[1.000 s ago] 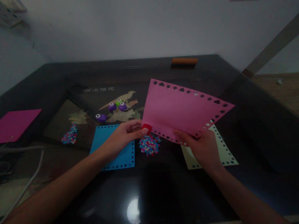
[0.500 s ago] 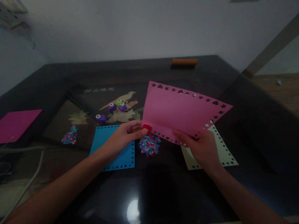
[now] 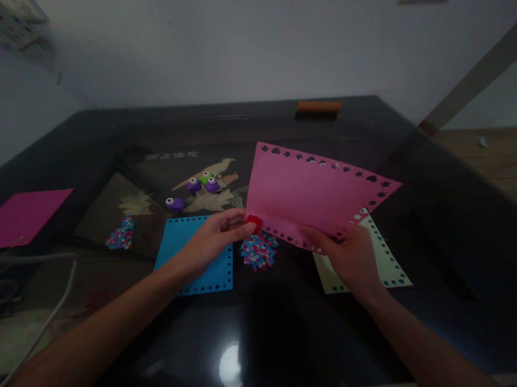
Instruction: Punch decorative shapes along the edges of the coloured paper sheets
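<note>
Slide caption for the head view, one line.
Right hand holds a hole-punched pink sheet while left hand pinches a red item at its corner.

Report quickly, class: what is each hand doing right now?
Left hand: closed, holding a small red object at the pink sheet's corner.
Right hand: closed, pinching the pink sheet's near edge.

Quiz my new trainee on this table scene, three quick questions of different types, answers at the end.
1. True or false: only the left hand touches the pink sheet.
2. Which of these lies closest to the wall? A: the blue sheet. B: the orange-brown roll. C: the pale yellow sheet.
3. How many of the four eyed figures are green?

Key: 1. False, the right hand grips it too. 2. B. 3. One; the others are purple.
</note>
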Demonstrator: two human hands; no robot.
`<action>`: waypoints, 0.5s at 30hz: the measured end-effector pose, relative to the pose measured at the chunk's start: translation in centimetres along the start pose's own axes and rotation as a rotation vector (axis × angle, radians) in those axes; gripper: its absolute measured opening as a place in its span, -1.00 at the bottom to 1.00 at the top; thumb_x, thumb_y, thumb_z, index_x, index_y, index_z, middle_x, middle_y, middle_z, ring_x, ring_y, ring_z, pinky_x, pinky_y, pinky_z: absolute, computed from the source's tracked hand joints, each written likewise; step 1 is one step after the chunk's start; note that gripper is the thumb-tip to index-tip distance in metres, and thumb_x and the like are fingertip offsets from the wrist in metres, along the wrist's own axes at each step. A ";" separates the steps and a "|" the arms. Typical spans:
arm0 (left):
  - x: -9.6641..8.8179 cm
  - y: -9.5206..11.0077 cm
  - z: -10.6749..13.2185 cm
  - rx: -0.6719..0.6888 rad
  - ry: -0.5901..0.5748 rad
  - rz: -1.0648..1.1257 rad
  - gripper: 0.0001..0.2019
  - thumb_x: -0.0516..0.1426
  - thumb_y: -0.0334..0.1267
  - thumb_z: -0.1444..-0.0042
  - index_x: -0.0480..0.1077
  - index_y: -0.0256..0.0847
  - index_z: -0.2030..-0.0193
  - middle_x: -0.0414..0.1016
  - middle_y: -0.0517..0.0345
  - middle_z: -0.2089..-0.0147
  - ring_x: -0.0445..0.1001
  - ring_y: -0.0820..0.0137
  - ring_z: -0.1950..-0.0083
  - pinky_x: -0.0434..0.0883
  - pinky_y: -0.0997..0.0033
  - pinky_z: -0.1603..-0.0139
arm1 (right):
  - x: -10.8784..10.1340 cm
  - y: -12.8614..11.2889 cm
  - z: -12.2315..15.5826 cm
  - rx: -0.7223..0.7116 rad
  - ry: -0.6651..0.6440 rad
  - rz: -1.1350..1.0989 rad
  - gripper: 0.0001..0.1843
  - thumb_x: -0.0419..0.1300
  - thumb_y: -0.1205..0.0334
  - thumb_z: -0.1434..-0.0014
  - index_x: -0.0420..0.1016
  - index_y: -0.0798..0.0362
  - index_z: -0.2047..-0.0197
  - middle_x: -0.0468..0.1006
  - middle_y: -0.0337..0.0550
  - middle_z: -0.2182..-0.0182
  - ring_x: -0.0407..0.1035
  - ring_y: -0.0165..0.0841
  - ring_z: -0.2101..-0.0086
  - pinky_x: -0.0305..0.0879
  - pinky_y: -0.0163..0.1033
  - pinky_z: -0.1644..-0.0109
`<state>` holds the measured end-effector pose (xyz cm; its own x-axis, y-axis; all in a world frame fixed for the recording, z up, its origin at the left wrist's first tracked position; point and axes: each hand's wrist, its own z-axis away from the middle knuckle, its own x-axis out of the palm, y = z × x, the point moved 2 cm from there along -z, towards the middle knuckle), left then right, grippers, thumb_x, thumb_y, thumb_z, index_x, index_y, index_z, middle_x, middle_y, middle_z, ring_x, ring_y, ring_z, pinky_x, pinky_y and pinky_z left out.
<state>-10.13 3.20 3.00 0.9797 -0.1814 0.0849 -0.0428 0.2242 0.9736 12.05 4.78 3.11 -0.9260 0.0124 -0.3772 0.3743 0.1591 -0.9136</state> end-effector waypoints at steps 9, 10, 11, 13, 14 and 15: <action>0.1 0.0 0.0 0.012 -0.009 -0.007 -0.73 0.24 -0.16 -0.06 0.47 -0.21 0.11 0.55 0.04 0.05 0.45 0.27 0.01 0.30 0.26 -0.05 | 0.0 0.0 0.1 0.013 -0.002 0.010 -0.80 0.31 0.12 0.03 0.61 0.07 0.37 0.63 -0.14 0.47 0.49 -0.30 0.47 0.40 -0.23 0.45; 0.1 0.0 0.0 0.012 -0.008 -0.007 -0.72 0.24 -0.17 -0.06 0.47 -0.21 0.10 0.55 0.04 0.04 0.45 0.26 0.00 0.30 0.25 -0.05 | 0.0 0.0 0.0 0.011 -0.002 0.015 -0.80 0.31 0.12 0.03 0.61 0.07 0.38 0.63 -0.15 0.48 0.48 -0.30 0.48 0.39 -0.24 0.46; 0.1 0.1 0.0 0.011 -0.007 -0.006 -0.72 0.24 -0.17 -0.05 0.47 -0.22 0.10 0.54 0.03 0.04 0.45 0.25 0.00 0.30 0.25 -0.06 | 0.0 0.1 0.0 0.010 -0.003 0.022 -0.81 0.31 0.12 0.03 0.61 0.06 0.39 0.62 -0.15 0.50 0.47 -0.31 0.50 0.38 -0.25 0.48; 0.2 0.1 0.0 0.012 -0.006 -0.005 -0.71 0.24 -0.17 -0.05 0.47 -0.23 0.10 0.55 0.02 0.04 0.45 0.24 -0.01 0.29 0.23 -0.07 | 0.0 0.0 0.0 0.006 -0.005 0.034 -0.82 0.31 0.12 0.02 0.61 0.06 0.40 0.62 -0.17 0.51 0.46 -0.32 0.51 0.37 -0.26 0.49; 0.2 0.1 0.0 0.012 -0.007 -0.003 -0.71 0.24 -0.17 -0.04 0.47 -0.23 0.10 0.55 0.02 0.04 0.45 0.23 -0.01 0.29 0.22 -0.08 | 0.0 0.0 0.0 0.005 -0.006 0.038 -0.82 0.30 0.12 0.02 0.61 0.06 0.40 0.62 -0.16 0.51 0.46 -0.32 0.51 0.37 -0.26 0.49; 0.2 0.2 0.0 0.011 -0.008 -0.001 -0.71 0.24 -0.18 -0.04 0.47 -0.23 0.10 0.55 0.02 0.04 0.45 0.23 -0.01 0.28 0.21 -0.09 | 0.0 -0.1 0.0 0.003 -0.007 0.039 -0.81 0.30 0.12 0.02 0.61 0.06 0.39 0.62 -0.16 0.50 0.47 -0.31 0.50 0.38 -0.25 0.47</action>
<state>-9.90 3.20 3.17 0.9782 -0.1894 0.0856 -0.0441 0.2134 0.9760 12.04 4.76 3.22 -0.9105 0.0120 -0.4133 0.4101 0.1552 -0.8988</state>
